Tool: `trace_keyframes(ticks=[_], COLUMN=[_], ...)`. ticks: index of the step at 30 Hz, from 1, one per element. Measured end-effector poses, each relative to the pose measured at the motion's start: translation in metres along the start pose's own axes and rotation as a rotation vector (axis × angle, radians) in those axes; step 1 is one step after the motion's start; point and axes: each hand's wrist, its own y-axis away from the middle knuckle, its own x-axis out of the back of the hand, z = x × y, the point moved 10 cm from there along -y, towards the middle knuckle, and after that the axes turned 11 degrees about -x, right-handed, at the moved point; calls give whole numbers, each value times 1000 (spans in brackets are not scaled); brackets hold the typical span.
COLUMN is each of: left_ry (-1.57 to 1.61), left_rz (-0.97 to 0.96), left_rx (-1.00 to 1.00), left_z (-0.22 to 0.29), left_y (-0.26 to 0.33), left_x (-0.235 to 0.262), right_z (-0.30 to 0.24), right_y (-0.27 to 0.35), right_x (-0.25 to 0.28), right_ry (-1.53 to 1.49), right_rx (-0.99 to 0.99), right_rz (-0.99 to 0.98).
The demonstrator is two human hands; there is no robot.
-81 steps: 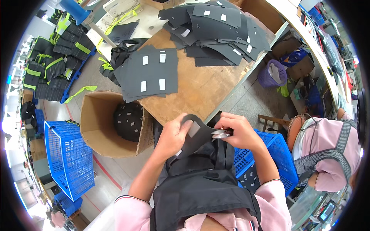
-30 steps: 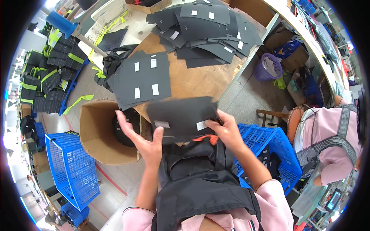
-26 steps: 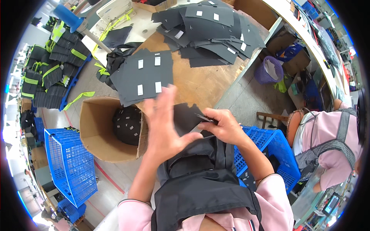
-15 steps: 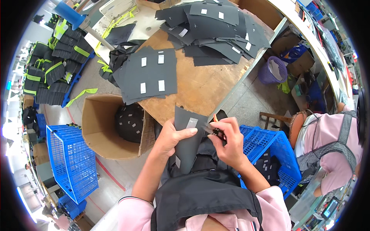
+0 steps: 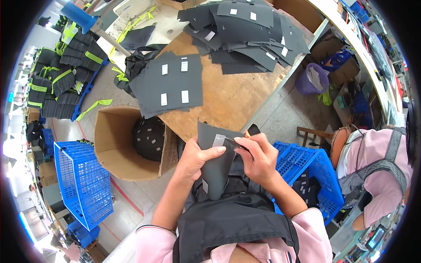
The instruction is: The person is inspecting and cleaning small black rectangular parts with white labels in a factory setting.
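My left hand grips a dark grey fabric panel, bent over in front of my lap, with the thumb on its face. Beside that thumb, near the panel's upper edge, is a whitish patch; another light patch shows lower down. My right hand is closed around small thread snips, dark with an orange bit, mostly hidden by the fingers. Their thin tip meets the whitish patch at its right edge.
Stacked grey panels with white patches and a larger heap lie on the wooden table. A cardboard box stands left, blue crates at both sides. Another person sits at the right.
My right hand has shifted slightly, bringing the snips' tip leftward onto the whitish patch. My left hand keeps its hold on the panel.
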Motion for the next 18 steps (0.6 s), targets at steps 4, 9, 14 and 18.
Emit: trace_keyframes(ticks=[4, 9, 14, 18], left_ry=[-8, -15, -6, -28], left_rz=[-1, -11, -30, -15], left_rx=[-24, -31, -38, -93], left_z=[2, 4, 3, 6], left_y=[0, 2, 3, 2], left_x=[-3, -5, -7, -4], right_z=[6, 11, 2, 5], right_y=[0, -3, -2, -5], right_x=[2, -4, -2, -7], right_ry=[-116, -112, -132, -71], right_rx=[-99, -106, -41, -74], right_rz=[-1, 8, 16, -8])
